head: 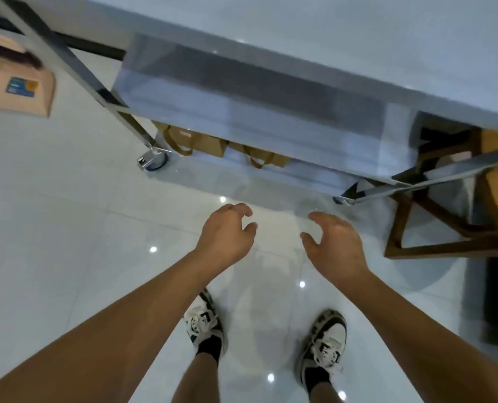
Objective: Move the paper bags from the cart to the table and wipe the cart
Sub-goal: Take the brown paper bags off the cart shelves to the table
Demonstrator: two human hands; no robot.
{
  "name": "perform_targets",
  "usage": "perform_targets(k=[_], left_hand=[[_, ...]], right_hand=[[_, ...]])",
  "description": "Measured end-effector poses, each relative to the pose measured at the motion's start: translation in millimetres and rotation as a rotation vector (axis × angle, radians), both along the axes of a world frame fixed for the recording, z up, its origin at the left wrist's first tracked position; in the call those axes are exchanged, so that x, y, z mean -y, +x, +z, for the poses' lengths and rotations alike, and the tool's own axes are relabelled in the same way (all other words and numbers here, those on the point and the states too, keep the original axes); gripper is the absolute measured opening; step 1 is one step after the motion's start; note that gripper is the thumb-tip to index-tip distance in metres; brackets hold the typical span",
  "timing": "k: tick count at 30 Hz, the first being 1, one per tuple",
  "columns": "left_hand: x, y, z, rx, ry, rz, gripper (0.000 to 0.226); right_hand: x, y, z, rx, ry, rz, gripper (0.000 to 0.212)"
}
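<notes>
Both hands hung empty, fingers loosely curled: left hand, right hand. Brown paper bags sat on the cart's lower shelf.

The cart is a multi-tier metal unit on casters, standing on a glossy white tiled floor. Two brown paper bags with loop handles sit side by side on its lowest shelf, at 12 o'clock from the viewer's feet. Upper tiers overhang them.

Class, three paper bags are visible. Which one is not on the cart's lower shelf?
The paper bag with the blue label, far left; the other two bags sit on the shelf.
</notes>
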State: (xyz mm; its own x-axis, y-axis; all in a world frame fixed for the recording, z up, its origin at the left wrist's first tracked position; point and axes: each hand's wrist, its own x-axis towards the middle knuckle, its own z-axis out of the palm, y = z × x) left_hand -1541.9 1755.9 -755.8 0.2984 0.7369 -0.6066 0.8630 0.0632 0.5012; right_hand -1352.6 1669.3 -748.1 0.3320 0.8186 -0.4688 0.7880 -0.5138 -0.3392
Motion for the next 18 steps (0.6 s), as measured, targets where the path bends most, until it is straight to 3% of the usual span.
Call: perform_targets(k=[8,13,18], left_hand=[[11.6,30.2,-182.6,0.007,0.083,-0.011,0.035],[8.7,64.7,-251.6,0.038,0.216,-0.074,0.035],[-6.4,101.5,-292.9,0.090,0.307,-0.164,0.036]], right_hand=[[11.8,30.8,-180.2,0.011,0.126,-0.050,0.041],[12.7,52.1,-258.1,0.003,0.223,-0.051,0.043],[-19.2,83.9,-295.5,0.082,0.344,-0.044,0.042]])
